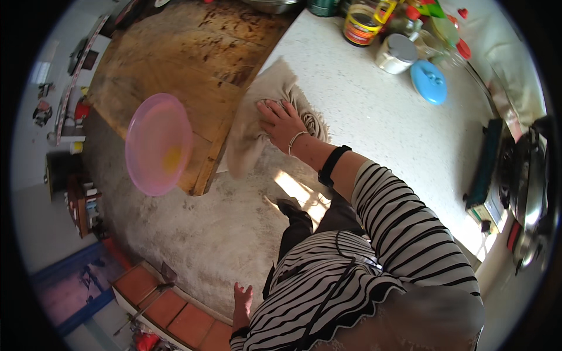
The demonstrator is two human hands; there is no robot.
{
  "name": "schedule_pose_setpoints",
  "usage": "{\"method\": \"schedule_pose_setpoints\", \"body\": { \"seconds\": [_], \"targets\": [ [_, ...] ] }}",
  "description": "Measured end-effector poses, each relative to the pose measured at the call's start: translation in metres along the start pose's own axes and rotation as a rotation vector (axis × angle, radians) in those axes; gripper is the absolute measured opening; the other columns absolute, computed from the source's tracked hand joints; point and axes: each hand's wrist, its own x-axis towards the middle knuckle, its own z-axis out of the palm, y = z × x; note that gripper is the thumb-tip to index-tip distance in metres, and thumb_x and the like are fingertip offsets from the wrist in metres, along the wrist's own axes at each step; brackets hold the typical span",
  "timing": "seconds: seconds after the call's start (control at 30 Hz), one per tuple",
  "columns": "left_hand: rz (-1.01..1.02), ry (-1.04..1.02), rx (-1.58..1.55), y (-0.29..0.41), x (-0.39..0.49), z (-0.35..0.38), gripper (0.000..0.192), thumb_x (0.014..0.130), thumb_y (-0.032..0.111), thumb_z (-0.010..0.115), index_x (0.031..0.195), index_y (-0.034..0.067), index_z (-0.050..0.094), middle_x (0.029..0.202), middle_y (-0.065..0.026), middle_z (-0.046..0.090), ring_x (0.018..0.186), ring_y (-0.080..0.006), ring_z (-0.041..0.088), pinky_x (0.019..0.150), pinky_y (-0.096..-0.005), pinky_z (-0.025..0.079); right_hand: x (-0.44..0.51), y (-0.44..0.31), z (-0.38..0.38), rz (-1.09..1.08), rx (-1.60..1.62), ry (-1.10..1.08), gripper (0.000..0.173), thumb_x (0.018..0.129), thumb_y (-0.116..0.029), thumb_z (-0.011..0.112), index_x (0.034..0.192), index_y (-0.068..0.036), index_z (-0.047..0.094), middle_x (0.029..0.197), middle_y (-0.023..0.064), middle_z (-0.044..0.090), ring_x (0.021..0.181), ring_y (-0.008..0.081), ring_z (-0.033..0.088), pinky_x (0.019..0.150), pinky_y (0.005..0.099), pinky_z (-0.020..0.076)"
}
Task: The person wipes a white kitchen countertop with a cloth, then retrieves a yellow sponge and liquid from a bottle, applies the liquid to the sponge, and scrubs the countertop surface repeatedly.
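My right hand [281,123] is pressed onto a bunched beige cloth [268,87], its fingers partly sunk into the folds. The cloth lies at the near left corner of a white speckled tabletop [351,109], against the edge of a brown wooden table [175,66], and its lower part hangs over the edge. Left of it, a translucent pink plastic basin [159,145] with a yellow patch covers part of the wooden table's near corner. My left hand [243,295] hangs low beside my body above the floor, fingers apart, holding nothing.
Jars and bottles stand at the back, among them a lidded canister [397,52]. Beside it is a blue lid [429,82]. A gas stove [487,171] and metal cookware [527,184] are at the right. Terracotta tiles [167,307] top a low ledge at the lower left.
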Motion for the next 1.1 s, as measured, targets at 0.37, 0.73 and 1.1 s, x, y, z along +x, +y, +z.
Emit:
{"method": "schedule_pose_setpoints", "body": {
  "seconds": [0.37, 0.73, 1.1],
  "targets": [
    [0.497, -0.128, 0.203, 0.211, 0.041, 0.035, 0.071, 0.084, 0.016, 0.060, 0.141, 0.011, 0.017, 0.131, -0.0181, 0.038, 0.100, -0.0207, 0.053, 0.081, -0.0319, 0.045, -0.304, 0.061, -0.051, 0.570, 0.169, -0.324, 0.039, 0.072, -0.025, 0.064, 0.111, -0.033, 0.061, 0.145, 0.0054, 0.023, 0.135, 0.0259, 0.014, 0.108, 0.0502, 0.0088],
    [0.400, -0.268, 0.347, 0.228, 0.060, 0.067, 0.073, 0.082, 0.018, 0.061, 0.140, 0.013, 0.018, 0.130, -0.0172, 0.040, 0.085, -0.0176, 0.056, 0.069, -0.0318, 0.046, -0.545, 0.111, -0.051, 1.816, 0.092, 0.176, 0.026, 0.080, -0.017, 0.046, 0.098, -0.013, 0.064, 0.092, 0.0122, 0.065, 0.088, 0.0287, 0.061, 0.080, 0.0374, 0.0454],
    [0.449, -0.075, 0.153, 0.166, 0.063, 0.040, 0.075, 0.081, 0.022, 0.064, 0.140, 0.008, 0.019, 0.129, -0.0204, 0.043, 0.110, -0.0271, 0.050, 0.088, -0.0365, 0.043, -0.229, 0.128, -0.153, 0.746, 1.771, 0.551, 0.034, 0.078, 0.001, 0.039, 0.108, 0.006, 0.054, 0.105, 0.0133, 0.057, 0.099, 0.0209, 0.053, 0.088, 0.0284, 0.0410]
  ]
}}
